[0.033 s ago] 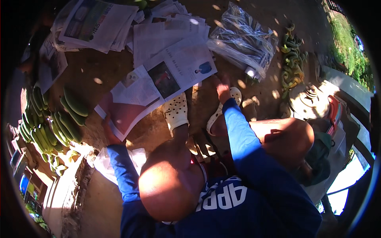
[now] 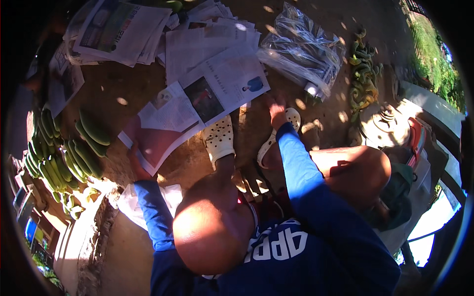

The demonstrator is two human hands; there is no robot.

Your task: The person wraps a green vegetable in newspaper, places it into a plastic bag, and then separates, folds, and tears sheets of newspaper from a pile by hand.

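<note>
You are squatting on the dirt ground (image 2: 123, 89), with newspaper stacks (image 2: 207, 44) lying spread ahead. Your left hand (image 2: 137, 167) is gripping the near edge of an open newspaper sheet (image 2: 197, 113); your right hand (image 2: 276, 111) is resting near its far corner, grip unclear. Green bananas (image 2: 64, 153) are lying left.

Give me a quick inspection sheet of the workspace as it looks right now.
Surface: bare dirt ground, sun-dappled.
Job's things: open newspaper sheet spread on the ground.
Clutter: newspaper stacks; clear plastic bags; green bananas; second banana pile.
Hands: left hand grips the sheet's near corner; right hand rests at its far edge.
Cables: nothing seen.
Surroundings: white perforated clogs on the feet; grass at the far right.
</note>
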